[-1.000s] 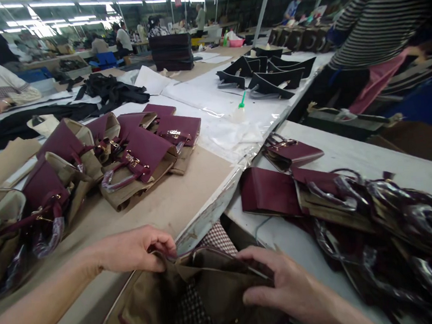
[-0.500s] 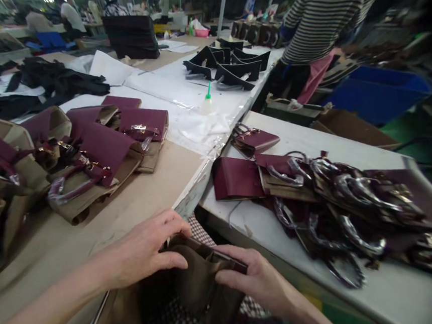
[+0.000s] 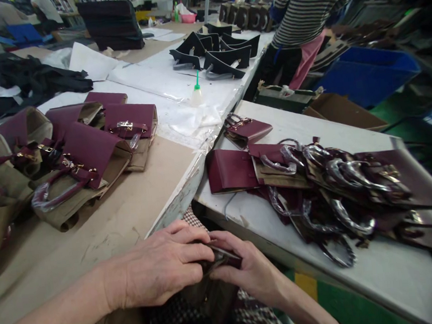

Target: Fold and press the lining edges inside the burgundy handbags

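Note:
Low in the picture, both my hands press together on a folded brown bag piece (image 3: 219, 260) held over my checkered lap. My left hand (image 3: 161, 270) lies over its top with fingers wrapped forward. My right hand (image 3: 248, 272) pinches its right edge from the other side. Most of the piece is hidden under my hands. Burgundy handbags with tan lining (image 3: 79, 159) lie on the brown-topped table to my left. A heap of burgundy panels with plastic-wrapped handles (image 3: 316, 183) lies on the white table (image 3: 361, 270) to my right.
A glue bottle with a green nozzle (image 3: 197, 93) stands on clear plastic sheeting farther back. Black bag parts (image 3: 214, 56) lie beyond it. A person in a striped top (image 3: 308, 2) stands at the back right beside a blue bin (image 3: 367, 70). Other workers sit far off.
My hands have closed in on each other, folding the brown piece smaller between them. The view has tipped downward and swung to the right.

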A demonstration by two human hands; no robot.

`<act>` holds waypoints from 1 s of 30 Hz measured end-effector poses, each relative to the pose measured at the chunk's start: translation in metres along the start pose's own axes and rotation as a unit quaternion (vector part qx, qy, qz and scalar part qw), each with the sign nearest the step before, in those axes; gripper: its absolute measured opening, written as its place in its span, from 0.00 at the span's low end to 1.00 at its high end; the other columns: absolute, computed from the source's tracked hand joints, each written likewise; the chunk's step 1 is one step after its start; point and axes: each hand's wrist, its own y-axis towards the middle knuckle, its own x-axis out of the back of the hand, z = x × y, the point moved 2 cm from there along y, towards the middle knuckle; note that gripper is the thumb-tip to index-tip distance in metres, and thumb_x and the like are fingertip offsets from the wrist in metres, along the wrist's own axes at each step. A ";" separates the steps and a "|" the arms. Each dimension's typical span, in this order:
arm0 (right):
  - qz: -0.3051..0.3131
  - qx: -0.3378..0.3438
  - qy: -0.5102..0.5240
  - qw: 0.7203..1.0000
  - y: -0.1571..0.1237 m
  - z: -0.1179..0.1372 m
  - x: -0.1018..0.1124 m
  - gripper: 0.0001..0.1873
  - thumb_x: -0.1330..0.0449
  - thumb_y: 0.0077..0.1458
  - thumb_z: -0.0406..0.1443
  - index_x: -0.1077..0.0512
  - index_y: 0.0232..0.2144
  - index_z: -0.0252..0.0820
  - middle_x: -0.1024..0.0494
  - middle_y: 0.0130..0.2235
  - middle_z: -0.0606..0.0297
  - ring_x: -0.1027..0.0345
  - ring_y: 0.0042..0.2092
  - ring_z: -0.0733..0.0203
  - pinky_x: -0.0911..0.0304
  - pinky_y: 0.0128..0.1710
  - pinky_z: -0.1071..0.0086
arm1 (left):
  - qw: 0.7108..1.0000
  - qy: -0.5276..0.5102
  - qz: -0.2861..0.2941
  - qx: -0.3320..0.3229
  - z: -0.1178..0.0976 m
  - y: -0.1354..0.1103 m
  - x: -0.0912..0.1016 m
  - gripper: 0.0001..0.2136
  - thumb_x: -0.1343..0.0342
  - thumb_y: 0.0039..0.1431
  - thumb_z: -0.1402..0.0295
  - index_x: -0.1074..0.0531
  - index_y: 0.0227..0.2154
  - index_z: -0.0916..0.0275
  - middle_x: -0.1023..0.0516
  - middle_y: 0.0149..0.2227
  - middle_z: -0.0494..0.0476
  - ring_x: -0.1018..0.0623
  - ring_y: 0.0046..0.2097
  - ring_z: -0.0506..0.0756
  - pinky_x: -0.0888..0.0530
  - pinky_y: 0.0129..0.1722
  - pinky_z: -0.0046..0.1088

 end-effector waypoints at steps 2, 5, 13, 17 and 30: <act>-0.004 -0.001 -0.013 1.000 0.000 -0.002 0.000 0.32 0.29 0.50 0.29 0.31 0.56 0.53 0.20 0.49 0.73 0.27 0.51 0.59 0.36 0.52 0.70 | 1.000 0.014 0.016 0.021 -0.002 0.000 -0.002 0.05 0.47 0.66 0.74 0.32 0.33 0.61 0.21 0.45 0.51 0.29 0.54 0.57 0.36 0.55 0.37; 0.002 -0.013 -0.005 1.000 -0.001 -0.003 -0.001 0.31 0.30 0.51 0.31 0.32 0.56 0.52 0.20 0.50 0.73 0.27 0.50 0.59 0.35 0.51 0.71 | 0.996 0.034 0.034 0.072 -0.007 -0.003 -0.007 0.05 0.48 0.67 0.70 0.32 0.34 0.60 0.22 0.38 0.52 0.28 0.44 0.56 0.34 0.41 0.36; 0.005 -0.034 -0.037 0.999 0.005 0.010 -0.006 0.22 0.30 0.53 0.34 0.25 0.50 0.50 0.18 0.41 0.74 0.26 0.42 0.61 0.34 0.43 0.73 | 0.889 -0.149 0.046 0.431 0.001 -0.014 -0.019 0.12 0.43 0.61 0.57 0.30 0.27 0.58 0.26 0.28 0.48 0.28 0.32 0.54 0.44 0.27 0.28; 0.005 -0.033 -0.010 0.999 0.006 0.008 -0.003 0.21 0.35 0.59 0.36 0.26 0.54 0.53 0.19 0.42 0.74 0.26 0.43 0.61 0.34 0.45 0.73 | 0.886 -0.162 0.024 0.434 0.009 -0.016 -0.015 0.10 0.44 0.62 0.59 0.30 0.28 0.58 0.27 0.27 0.46 0.29 0.31 0.52 0.43 0.28 0.27; -0.042 -0.093 0.032 0.994 0.008 -0.003 -0.001 0.19 0.42 0.65 0.46 0.23 0.52 0.47 0.18 0.40 0.67 0.27 0.39 0.58 0.33 0.38 0.71 | 0.936 -0.027 -0.078 0.342 0.014 -0.026 -0.019 0.09 0.52 0.70 0.67 0.29 0.35 0.59 0.27 0.39 0.52 0.27 0.36 0.52 0.34 0.36 0.29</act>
